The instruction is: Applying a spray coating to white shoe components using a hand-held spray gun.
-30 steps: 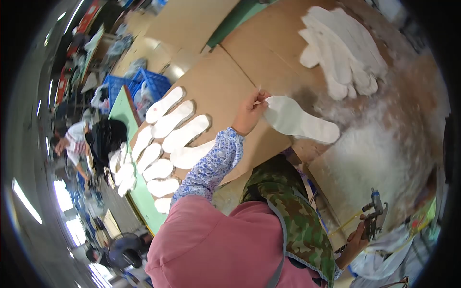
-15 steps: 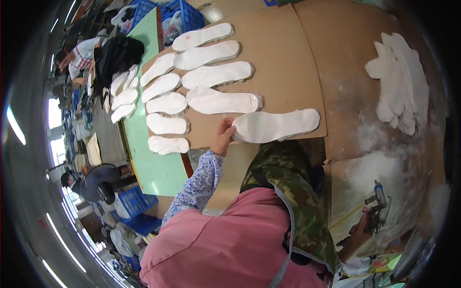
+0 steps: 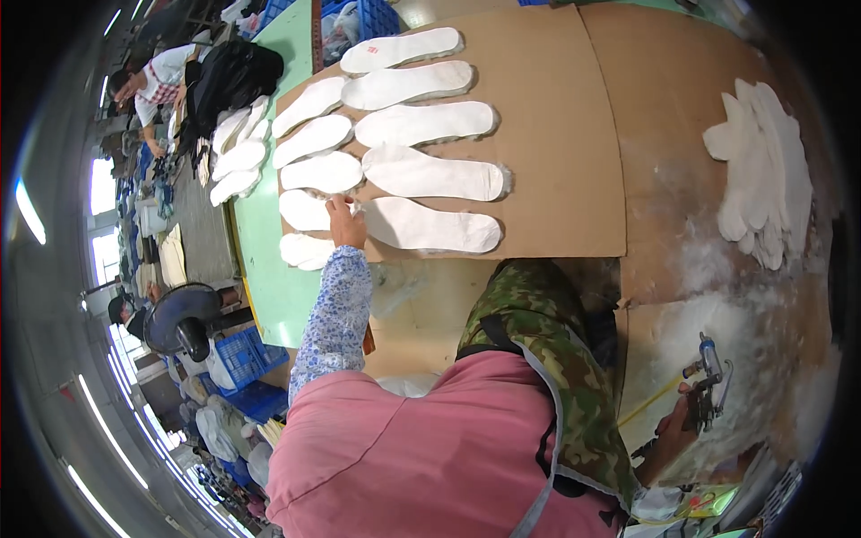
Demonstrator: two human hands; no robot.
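My left hand (image 3: 348, 224) pinches the left end of a white insole (image 3: 435, 225), which lies on the cardboard sheet (image 3: 560, 170) close to its near edge. Beyond it, more white insoles (image 3: 426, 123) lie in a column, and a second column of insoles (image 3: 314, 141) runs along its left side. My fingers cover part of one insole in that left column. At the lower right, my right hand (image 3: 673, 435) is closed round a spray gun (image 3: 708, 377) with a yellow hose (image 3: 650, 401).
A pile of white insoles (image 3: 762, 170) lies on the brown, white-dusted surface (image 3: 659, 215) at the right. A green tabletop (image 3: 278, 300) is at the left, with a fan (image 3: 184, 321) beyond it. Another person (image 3: 166, 76) works at the far left, and blue crates (image 3: 377, 20) stand at the back.
My left hand has moved left with the insole, bringing it into line below the others in the right column. The right hand still holds the spray gun in about the same place.
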